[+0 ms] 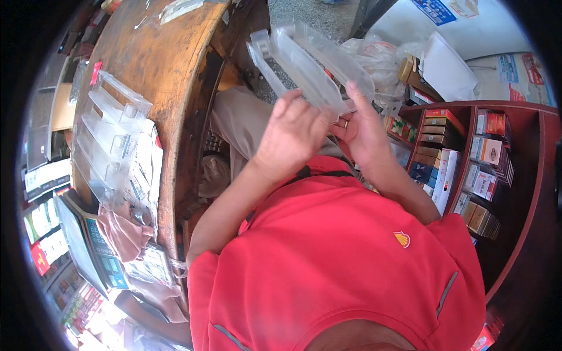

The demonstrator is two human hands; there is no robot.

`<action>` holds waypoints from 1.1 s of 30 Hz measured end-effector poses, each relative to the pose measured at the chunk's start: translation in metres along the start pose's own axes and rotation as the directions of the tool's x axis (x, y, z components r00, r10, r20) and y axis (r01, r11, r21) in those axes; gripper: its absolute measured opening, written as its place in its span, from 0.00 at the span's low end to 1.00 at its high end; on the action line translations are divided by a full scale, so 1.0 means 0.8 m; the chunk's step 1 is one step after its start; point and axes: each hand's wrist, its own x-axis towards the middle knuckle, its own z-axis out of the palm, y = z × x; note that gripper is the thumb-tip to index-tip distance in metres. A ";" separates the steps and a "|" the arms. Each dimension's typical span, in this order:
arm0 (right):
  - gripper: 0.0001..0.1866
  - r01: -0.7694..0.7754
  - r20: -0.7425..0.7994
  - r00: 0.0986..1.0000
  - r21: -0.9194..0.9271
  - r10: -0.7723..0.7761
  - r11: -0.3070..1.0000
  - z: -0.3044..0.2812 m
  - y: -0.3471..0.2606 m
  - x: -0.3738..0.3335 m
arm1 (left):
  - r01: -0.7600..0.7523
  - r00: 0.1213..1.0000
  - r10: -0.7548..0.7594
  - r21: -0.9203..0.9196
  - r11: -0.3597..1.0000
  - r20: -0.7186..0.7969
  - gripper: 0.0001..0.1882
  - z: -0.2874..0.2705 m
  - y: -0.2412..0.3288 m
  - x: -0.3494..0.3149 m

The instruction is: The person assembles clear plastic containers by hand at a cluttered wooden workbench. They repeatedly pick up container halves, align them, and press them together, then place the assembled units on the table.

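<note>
I hold a clear plastic display tray [304, 67] with long upright dividers, tilted up in front of my body. My left hand [295, 131] is closed on its near left end, the fingers bent against the plastic. On the near right corner, my right hand [364, 131] grips with the thumb up along the outer wall and the fingers curled beneath. The tray's channels look bare, and part of its near end is hidden behind my fingers. Similar clear plastic trays [108, 137] lie on the wooden table to the left.
The worn wooden table [170, 55] has a curved edge close to my left arm. On it are a pinkish cloth [123, 231] and a device with a keypad [105, 248]. A dark red shelf [530, 228] with small boxes [486, 149] stands right. Plastic bags [377, 58] lie beyond my hands.
</note>
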 end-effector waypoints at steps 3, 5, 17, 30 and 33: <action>0.26 0.165 0.252 0.965 -0.394 -0.066 0.904 0.002 -0.047 -0.028 | 0.064 0.993 -0.074 -0.106 0.992 -0.091 0.23 -0.045 -0.022 0.025; 0.26 0.472 0.446 0.871 -0.644 -0.206 0.602 0.011 -0.078 -0.049 | 0.219 0.976 -0.215 -0.270 0.937 0.046 0.22 -0.074 -0.033 0.033; 0.32 0.687 0.891 0.434 -0.423 -0.133 -0.590 0.127 -0.109 -0.021 | 0.481 0.876 -0.428 -0.322 0.816 0.224 0.21 -0.147 -0.064 0.048; 0.22 0.804 0.925 0.380 -0.334 -0.007 -0.492 0.179 -0.094 0.029 | 0.400 0.905 -0.400 0.036 0.916 0.141 0.21 -0.168 -0.085 0.042; 0.22 0.833 0.945 0.324 -0.305 -0.040 -0.461 0.181 -0.087 0.037 | 0.421 0.895 -0.430 0.091 0.902 0.120 0.26 -0.158 -0.086 0.041</action>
